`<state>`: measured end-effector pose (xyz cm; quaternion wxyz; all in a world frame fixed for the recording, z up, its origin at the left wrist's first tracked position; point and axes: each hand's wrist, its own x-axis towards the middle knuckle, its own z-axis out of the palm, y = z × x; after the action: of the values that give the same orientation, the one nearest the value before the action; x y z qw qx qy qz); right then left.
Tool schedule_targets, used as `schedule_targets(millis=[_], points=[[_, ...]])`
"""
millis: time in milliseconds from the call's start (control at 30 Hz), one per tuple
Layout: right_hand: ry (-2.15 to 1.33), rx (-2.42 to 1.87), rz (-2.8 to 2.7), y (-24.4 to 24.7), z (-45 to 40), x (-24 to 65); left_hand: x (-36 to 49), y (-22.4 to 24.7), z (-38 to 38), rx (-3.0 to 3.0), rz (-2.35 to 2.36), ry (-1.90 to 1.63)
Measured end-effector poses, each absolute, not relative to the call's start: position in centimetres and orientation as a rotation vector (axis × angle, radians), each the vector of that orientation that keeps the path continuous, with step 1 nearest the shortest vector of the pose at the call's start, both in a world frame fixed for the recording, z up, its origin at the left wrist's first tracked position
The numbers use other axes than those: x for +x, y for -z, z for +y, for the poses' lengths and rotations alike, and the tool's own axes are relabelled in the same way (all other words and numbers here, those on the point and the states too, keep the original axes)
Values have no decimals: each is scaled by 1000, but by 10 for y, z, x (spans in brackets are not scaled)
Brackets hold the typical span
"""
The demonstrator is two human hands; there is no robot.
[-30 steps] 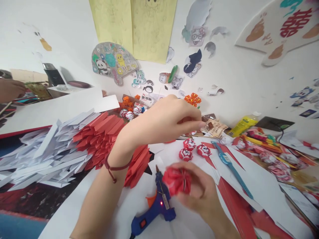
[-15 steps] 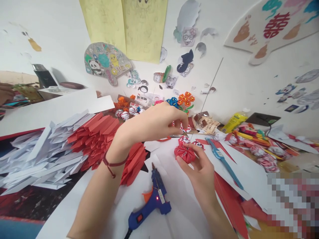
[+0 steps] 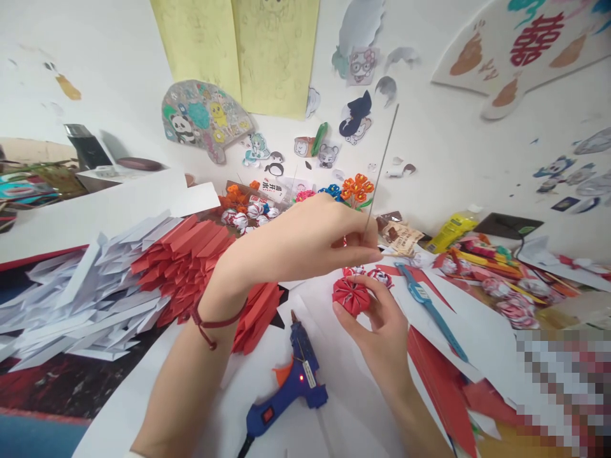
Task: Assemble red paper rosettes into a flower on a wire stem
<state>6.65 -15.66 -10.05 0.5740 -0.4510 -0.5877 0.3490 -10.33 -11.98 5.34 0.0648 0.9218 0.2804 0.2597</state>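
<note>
My left hand (image 3: 305, 238), a dark red cord bracelet on its wrist, is closed with thumb and fingertips pinching a thin straight wire (image 3: 382, 162). The wire rises above the hand, tilted a little to the right; its lower end is hidden by my fingers. Just below, my right hand (image 3: 384, 324) grips a red folded-paper ball (image 3: 351, 296) between thumb and fingers. Behind that ball sit red-and-white folded balls (image 3: 380, 277), partly covered by my hands. A blue glue gun (image 3: 301, 359) lies between my forearms with its red light on.
Heaps of folded white paper strips (image 3: 81, 299) and red ones (image 3: 186, 261) lie on the left. A blue strap-like tool (image 3: 427, 308) rests right of my right hand. Further right are a yellow bottle (image 3: 453, 229) and assorted craft pieces. Orange flowers (image 3: 358, 189) stand near the wall.
My left hand has moved slightly right and its fingers have closed on the wire. The wire now leans less to the right. My right hand still holds the red ball.
</note>
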Motion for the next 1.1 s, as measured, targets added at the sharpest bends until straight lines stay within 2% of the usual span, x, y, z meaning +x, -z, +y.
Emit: schedule_targets(millis=[667, 1100], points=[[-896, -978, -1266, 102, -156, 68, -102, -54, -124, 2786, 807, -854], [-1492, -655, -1055, 100, -149, 75, -104, -52, -122, 2546, 752, -978]])
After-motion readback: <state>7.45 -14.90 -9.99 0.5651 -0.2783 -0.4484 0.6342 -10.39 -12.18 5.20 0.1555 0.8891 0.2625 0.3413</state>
